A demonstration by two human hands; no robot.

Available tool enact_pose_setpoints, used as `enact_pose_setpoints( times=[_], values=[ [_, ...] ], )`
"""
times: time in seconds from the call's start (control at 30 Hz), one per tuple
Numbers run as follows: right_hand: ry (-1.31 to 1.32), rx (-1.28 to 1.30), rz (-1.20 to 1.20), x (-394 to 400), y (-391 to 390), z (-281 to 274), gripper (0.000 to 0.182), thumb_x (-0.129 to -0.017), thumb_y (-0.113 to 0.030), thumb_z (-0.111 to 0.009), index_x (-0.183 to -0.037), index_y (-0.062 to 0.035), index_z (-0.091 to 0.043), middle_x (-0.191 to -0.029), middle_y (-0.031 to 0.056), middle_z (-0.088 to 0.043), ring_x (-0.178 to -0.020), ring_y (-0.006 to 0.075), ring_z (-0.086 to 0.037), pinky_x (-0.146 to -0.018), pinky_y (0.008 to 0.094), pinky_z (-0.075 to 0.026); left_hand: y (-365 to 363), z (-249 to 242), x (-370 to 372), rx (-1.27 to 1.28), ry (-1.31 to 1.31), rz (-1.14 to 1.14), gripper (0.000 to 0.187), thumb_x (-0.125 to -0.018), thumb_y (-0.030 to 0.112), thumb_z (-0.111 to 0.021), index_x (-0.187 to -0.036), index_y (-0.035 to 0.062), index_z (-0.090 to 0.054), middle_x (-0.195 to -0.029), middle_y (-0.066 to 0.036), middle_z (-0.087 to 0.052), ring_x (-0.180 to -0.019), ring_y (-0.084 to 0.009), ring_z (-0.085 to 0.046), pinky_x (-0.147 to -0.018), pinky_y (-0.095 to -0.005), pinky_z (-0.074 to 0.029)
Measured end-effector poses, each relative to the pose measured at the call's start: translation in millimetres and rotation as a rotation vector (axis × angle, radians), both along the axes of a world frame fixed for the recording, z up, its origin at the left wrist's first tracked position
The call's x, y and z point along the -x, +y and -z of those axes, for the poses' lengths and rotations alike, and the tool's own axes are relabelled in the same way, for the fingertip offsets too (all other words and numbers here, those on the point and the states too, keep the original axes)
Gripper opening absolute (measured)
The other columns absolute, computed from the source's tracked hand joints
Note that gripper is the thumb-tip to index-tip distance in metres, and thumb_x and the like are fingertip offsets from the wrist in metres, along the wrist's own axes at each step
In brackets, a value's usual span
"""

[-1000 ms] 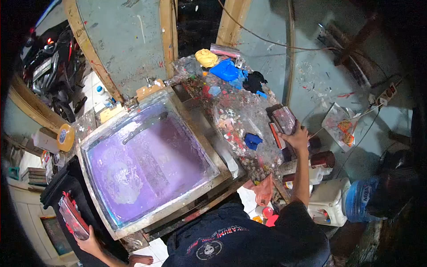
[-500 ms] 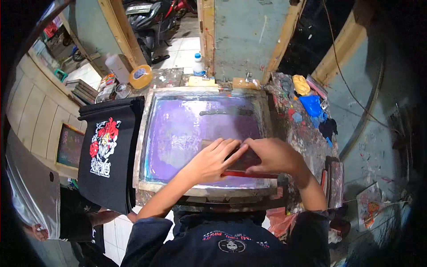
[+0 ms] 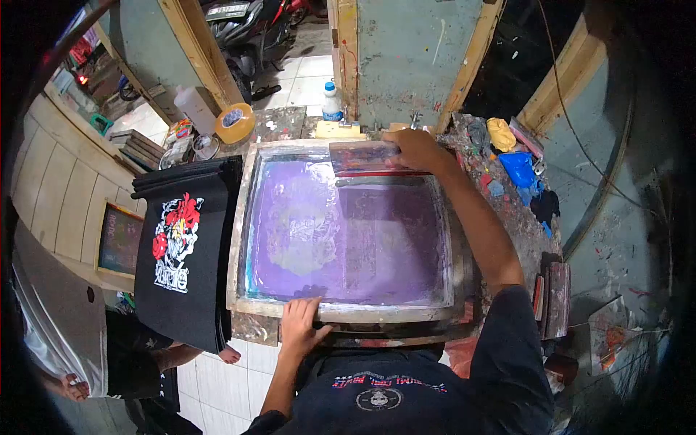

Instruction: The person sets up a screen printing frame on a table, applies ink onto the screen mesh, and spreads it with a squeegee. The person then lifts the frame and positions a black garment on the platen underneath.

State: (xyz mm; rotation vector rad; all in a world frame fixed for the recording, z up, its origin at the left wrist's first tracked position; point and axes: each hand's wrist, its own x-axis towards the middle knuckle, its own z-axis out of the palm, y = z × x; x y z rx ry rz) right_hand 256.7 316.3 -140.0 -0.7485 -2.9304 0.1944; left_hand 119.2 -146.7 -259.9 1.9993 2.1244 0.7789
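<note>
A screen printing frame (image 3: pixel 239 217) with purple mesh (image 3: pixel 304 254) lies on the bench in front of me. My right hand (image 3: pixel 417 150) grips a wide, paint-stained squeegee (image 3: pixel 362 156) at the far end of the frame. The squeegee's red blade edge rests by a dark streak of ink (image 3: pixel 384 182) on the mesh. At the frame's near edge, my left hand (image 3: pixel 299 325) has its fingers hooked over the wood, with the thumb to the right. Pale lettering and a faint design show through the mesh.
Black printed fabric panels (image 3: pixel 192 290) hang in a stack at the left. Another person (image 3: pixel 69 341) stands beyond them. A tape roll (image 3: pixel 234 123), a white bottle (image 3: pixel 331 101) and hinge clamps (image 3: pixel 415 119) sit at the back. Blue and yellow bags (image 3: pixel 516 168) lie on the right.
My right hand has carried the squeegee from the near part of the mesh to the far end. My left hand has left the squeegee and come down to the frame's near edge.
</note>
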Motion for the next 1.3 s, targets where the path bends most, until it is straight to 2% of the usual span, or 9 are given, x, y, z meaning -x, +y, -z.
enact_pose_setpoints(
  times=[0.07,0.3,0.43,0.53,0.83,0.93,1.0,1.1,1.3],
  values=[
    [-0.027,0.033,0.028,3,3,4,0.049,-0.082,-0.033,-0.081,-0.123,-0.0099,-0.067,-0.111,0.0207,-0.073,-0.105,0.0405,-0.071,-0.091,0.0515,-0.054,-1,3,1,-0.028,-0.022,-0.014,0.066,-0.064,0.024,-0.093,-0.121,0.0050,-0.066,-0.105,-0.011,-0.067,-0.100,-0.0322,-0.063,-0.090,-0.0451,-0.047],
    [0.080,0.056,0.053,-10,20,22,0.059,-0.083,-0.036,-0.083,-0.132,-0.0086,-0.066,-0.120,0.0195,-0.072,-0.114,0.0380,-0.068,-0.098,0.0482,-0.051,4,-26,6,-0.155,-0.024,0.022,0.060,-0.063,0.027,-0.093,-0.115,0.0058,-0.068,-0.094,-0.010,-0.065,-0.085,-0.0326,-0.061,-0.079,-0.0439,-0.045],
    [0.066,0.061,0.065,-14,18,18,0.061,-0.082,-0.037,-0.084,-0.132,-0.0070,-0.066,-0.123,0.0202,-0.071,-0.117,0.0375,-0.067,-0.101,0.0472,-0.051,5,-34,4,-0.145,-0.034,0.016,0.061,-0.063,0.026,-0.093,-0.114,0.0052,-0.069,-0.094,-0.010,-0.067,-0.086,-0.0317,-0.062,-0.080,-0.0435,-0.045],
    [0.097,0.020,0.042,-15,14,16,0.059,-0.080,-0.034,-0.085,-0.130,-0.0069,-0.067,-0.119,0.0222,-0.072,-0.112,0.0413,-0.069,-0.098,0.0495,-0.053,5,-29,5,-0.148,-0.020,0.020,0.060,-0.064,0.029,-0.093,-0.114,0.0049,-0.069,-0.096,-0.009,-0.068,-0.087,-0.0313,-0.063,-0.080,-0.0435,-0.045],
    [0.175,0.028,0.038,-11,20,25,0.052,-0.081,-0.035,-0.085,-0.121,-0.0073,-0.068,-0.110,0.0226,-0.073,-0.110,0.0417,-0.069,-0.095,0.0507,-0.053,3,-22,7,-0.152,-0.001,0.033,0.061,-0.066,0.031,-0.092,-0.115,0.0041,-0.069,-0.100,-0.009,-0.071,-0.087,-0.0311,-0.063,-0.080,-0.0432,-0.046],
    [0.059,0.077,0.078,-8,16,14,0.052,-0.081,-0.036,-0.084,-0.121,-0.0071,-0.067,-0.111,0.0225,-0.073,-0.110,0.0416,-0.069,-0.096,0.0509,-0.053,3,-20,8,-0.155,-0.003,0.032,0.060,-0.066,0.031,-0.092,-0.114,0.0043,-0.069,-0.098,-0.009,-0.070,-0.086,-0.0310,-0.063,-0.079,-0.0429,-0.046],
    [0.083,0.041,0.065,-8,18,18,0.052,-0.080,-0.036,-0.084,-0.121,-0.0085,-0.068,-0.111,0.0224,-0.073,-0.110,0.0417,-0.069,-0.095,0.0514,-0.053,4,-19,7,-0.154,-0.013,0.030,0.060,-0.066,0.031,-0.093,-0.114,0.0045,-0.069,-0.097,-0.009,-0.070,-0.085,-0.0311,-0.063,-0.079,-0.0428,-0.046],
    [0.052,0.055,0.048,-5,21,24,0.052,-0.080,-0.037,-0.084,-0.121,-0.0094,-0.068,-0.112,0.0226,-0.073,-0.110,0.0418,-0.069,-0.095,0.0518,-0.053,3,-18,3,-0.147,-0.031,0.011,0.066,-0.059,0.022,-0.093,-0.119,0.0049,-0.069,-0.098,-0.009,-0.068,-0.089,-0.0291,-0.063,-0.081,-0.0425,-0.047],
    [0.119,0.057,-0.004,-5,22,40,0.056,-0.081,-0.036,-0.081,-0.127,-0.0066,-0.068,-0.118,0.0230,-0.072,-0.112,0.0415,-0.068,-0.098,0.0504,-0.052,1,-11,1,-0.094,-0.046,0.013,0.066,-0.061,0.021,-0.092,-0.120,0.0072,-0.068,-0.101,-0.009,-0.068,-0.092,-0.0285,-0.062,-0.084,-0.0428,-0.045]
  ],
)
